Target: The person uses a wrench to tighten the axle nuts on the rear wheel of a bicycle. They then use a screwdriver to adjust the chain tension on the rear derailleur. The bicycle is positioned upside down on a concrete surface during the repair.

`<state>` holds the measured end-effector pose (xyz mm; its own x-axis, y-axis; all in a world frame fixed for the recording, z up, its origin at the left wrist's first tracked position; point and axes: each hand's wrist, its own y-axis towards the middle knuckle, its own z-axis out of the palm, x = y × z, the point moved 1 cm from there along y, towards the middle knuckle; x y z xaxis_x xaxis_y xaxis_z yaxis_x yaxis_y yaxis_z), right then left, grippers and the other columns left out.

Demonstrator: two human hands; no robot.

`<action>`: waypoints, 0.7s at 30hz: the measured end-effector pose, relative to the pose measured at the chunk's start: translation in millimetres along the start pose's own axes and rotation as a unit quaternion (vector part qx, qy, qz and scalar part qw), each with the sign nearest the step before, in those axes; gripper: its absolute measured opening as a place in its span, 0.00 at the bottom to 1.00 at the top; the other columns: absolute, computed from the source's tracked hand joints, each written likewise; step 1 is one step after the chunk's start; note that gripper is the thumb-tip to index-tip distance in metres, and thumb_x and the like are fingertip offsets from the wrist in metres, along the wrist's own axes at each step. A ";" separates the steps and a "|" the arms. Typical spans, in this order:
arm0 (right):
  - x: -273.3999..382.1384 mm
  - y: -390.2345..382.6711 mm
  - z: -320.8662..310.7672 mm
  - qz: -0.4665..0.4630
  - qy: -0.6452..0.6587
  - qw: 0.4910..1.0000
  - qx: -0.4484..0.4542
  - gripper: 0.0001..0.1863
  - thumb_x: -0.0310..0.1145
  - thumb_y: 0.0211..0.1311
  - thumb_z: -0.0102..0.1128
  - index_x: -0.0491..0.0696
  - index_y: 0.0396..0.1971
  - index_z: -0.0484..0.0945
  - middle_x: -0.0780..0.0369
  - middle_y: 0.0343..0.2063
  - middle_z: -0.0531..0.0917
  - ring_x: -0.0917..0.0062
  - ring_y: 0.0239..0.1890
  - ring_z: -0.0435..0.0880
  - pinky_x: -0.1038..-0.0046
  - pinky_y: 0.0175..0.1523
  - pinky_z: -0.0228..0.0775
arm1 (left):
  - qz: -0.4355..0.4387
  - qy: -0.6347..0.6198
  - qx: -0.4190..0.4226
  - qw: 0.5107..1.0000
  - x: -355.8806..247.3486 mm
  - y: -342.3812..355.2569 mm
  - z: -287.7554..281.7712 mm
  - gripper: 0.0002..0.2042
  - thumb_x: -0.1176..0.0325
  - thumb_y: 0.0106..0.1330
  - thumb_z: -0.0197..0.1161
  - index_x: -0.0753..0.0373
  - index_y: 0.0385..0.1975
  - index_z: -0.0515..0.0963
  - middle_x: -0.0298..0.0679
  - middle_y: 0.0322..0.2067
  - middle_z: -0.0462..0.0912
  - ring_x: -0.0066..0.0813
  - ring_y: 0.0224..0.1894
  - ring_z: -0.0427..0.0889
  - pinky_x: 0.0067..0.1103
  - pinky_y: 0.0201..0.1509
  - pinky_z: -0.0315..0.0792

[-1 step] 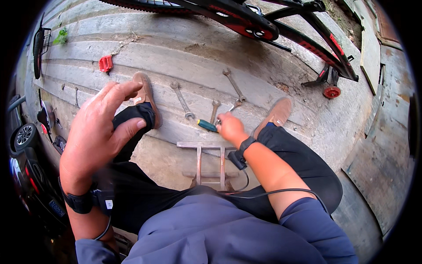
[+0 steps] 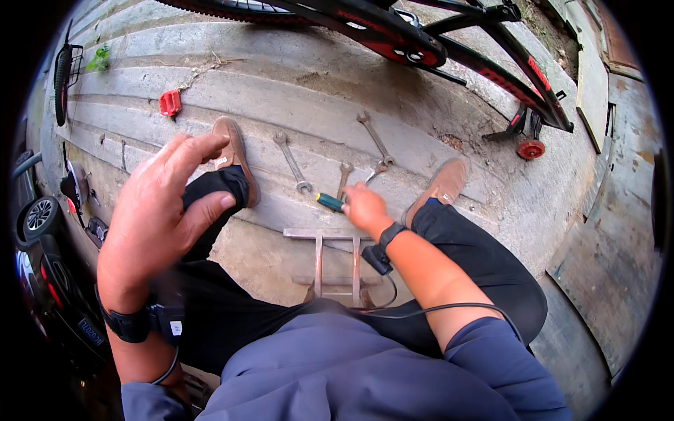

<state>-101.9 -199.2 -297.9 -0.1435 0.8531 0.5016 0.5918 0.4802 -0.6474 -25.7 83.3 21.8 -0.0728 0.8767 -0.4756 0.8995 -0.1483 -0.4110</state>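
Note:
My left hand (image 2: 158, 203) hovers above my left leg, fingers curved and apart, holding nothing I can see. My right hand (image 2: 364, 208) has its fingers closed on a screwdriver with a green and yellow handle (image 2: 328, 201), low over the pale stepped concrete (image 2: 267, 95). Around it lie several metal wrenches: one (image 2: 293, 163) toward my left foot, another (image 2: 373, 137) farther forward, a third (image 2: 344, 177) just beyond my fingers, partly hidden. Between my legs is a low wooden and metal frame (image 2: 319, 266), partly covered by my body.
A black and red bicycle (image 2: 393, 49) with a small red wheel (image 2: 531, 149) spans the top. A red pedal (image 2: 169, 103) lies left. Vehicles (image 2: 42, 217) stand along the left edge. Weathered boards (image 2: 597, 274) line the right side.

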 end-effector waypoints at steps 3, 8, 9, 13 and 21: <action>17.7 -0.8 5.3 -0.005 -0.026 0.999 0.041 0.16 0.35 0.56 0.68 0.49 0.44 0.77 0.53 0.42 0.77 0.55 0.41 0.83 0.55 0.45 0.77 | 0.001 -0.005 0.006 1.000 -3.5 3.8 1.8 0.25 0.70 0.54 0.70 0.68 0.53 0.74 0.51 0.45 0.80 0.50 0.48 0.80 0.33 0.53 0.74; 5.8 5.3 25.8 -0.001 -0.054 0.997 0.058 0.16 0.37 0.54 0.69 0.48 0.41 0.77 0.54 0.42 0.77 0.55 0.41 0.84 0.56 0.43 0.78 | -0.014 0.007 0.015 1.000 -11.6 9.4 2.0 0.25 0.69 0.53 0.72 0.65 0.52 0.75 0.49 0.43 0.79 0.53 0.46 0.79 0.35 0.49 0.74; 2.1 6.3 28.5 -0.003 -0.062 0.997 0.055 0.16 0.36 0.54 0.69 0.48 0.41 0.77 0.54 0.42 0.77 0.55 0.41 0.84 0.56 0.43 0.78 | -0.007 0.004 0.010 1.000 -10.1 9.8 3.7 0.25 0.69 0.53 0.72 0.65 0.52 0.74 0.49 0.42 0.79 0.53 0.46 0.79 0.35 0.49 0.74; -3.2 6.8 34.6 -0.003 -0.058 0.997 0.051 0.14 0.36 0.55 0.68 0.48 0.39 0.78 0.53 0.42 0.77 0.56 0.41 0.84 0.56 0.43 0.78 | 0.005 -0.003 0.015 1.000 -13.8 15.4 5.2 0.26 0.68 0.53 0.72 0.64 0.53 0.74 0.49 0.41 0.78 0.53 0.44 0.79 0.36 0.47 0.74; 24.2 18.3 -1.8 -0.143 0.069 0.984 0.079 0.15 0.38 0.60 0.63 0.48 0.44 0.76 0.53 0.44 0.79 0.53 0.44 0.81 0.56 0.48 0.73 | 0.038 0.018 0.032 0.999 -19.9 13.5 19.0 0.25 0.66 0.55 0.71 0.63 0.53 0.73 0.49 0.41 0.79 0.52 0.43 0.80 0.36 0.46 0.75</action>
<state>-93.0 -170.2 -296.6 -0.1704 0.6475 0.7428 0.4107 0.7319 -0.5438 -20.3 55.1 10.9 0.0119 0.8775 -0.4795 0.8725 -0.2434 -0.4237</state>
